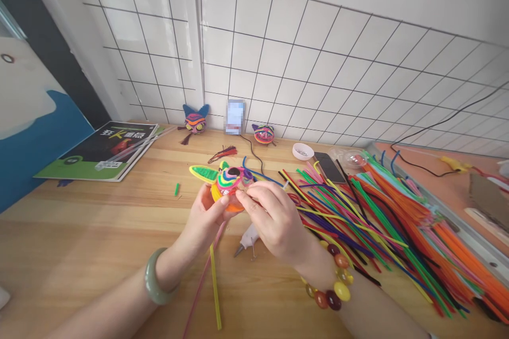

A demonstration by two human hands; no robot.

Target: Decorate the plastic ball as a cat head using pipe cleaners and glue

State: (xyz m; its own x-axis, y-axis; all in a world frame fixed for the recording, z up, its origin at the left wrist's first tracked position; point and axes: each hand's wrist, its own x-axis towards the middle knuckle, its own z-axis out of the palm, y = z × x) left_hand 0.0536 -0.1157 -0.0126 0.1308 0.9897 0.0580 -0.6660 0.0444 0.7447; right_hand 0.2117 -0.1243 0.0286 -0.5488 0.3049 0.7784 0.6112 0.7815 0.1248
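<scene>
A colourful pipe-cleaner figure with a long green and yellow ear is held above the table in the middle of the head view. My left hand grips its lower left side, thumb on the front. Fingers of my right hand are pinched together at its front right; they press on the figure, and any small piece between them is too hidden to name. Below my right hand lies a glue gun, partly covered. A yellow pipe cleaner and a pink one run down the table beneath the figure.
Many loose pipe cleaners spread across the right side. Against the wall stand two finished figures and a lit phone. A white bowl, a dark phone, red tassels and a book lie around.
</scene>
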